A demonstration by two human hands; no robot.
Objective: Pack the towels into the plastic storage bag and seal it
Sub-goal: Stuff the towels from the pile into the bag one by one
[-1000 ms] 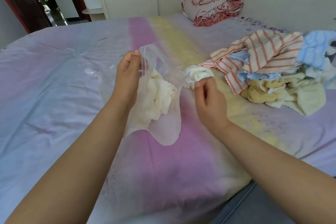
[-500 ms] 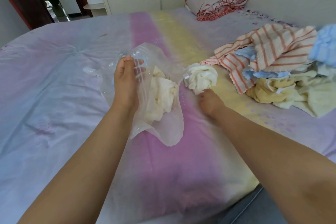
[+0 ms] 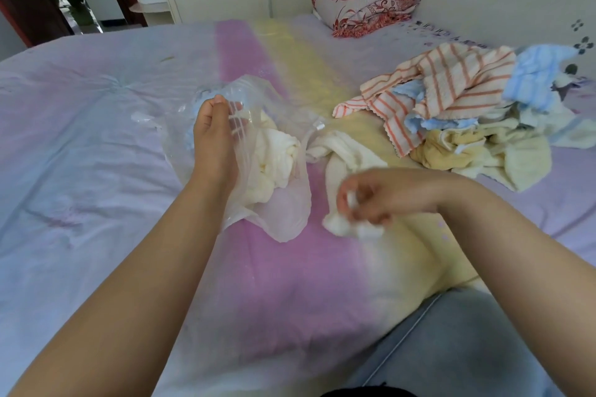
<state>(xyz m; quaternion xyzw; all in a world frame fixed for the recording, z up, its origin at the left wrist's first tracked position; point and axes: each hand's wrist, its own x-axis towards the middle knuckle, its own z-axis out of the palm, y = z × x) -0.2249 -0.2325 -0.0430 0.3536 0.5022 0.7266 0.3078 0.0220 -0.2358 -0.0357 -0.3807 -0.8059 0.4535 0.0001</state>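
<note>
Bed (image 3: 96,171): left hand (image 3: 214,142) grips bag (image 3: 283,216).

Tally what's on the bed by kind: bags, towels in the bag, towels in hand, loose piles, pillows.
Bag: 1
White towel in the bag: 1 visible
White towel gripped by the right hand: 1
Towel pile, pieces too tangled to count: 1
Pillow: 1
Total: 5
The left hand holds the bag open.

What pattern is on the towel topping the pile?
Orange and cream stripes on the striped towel, clearest in the head view.
</note>
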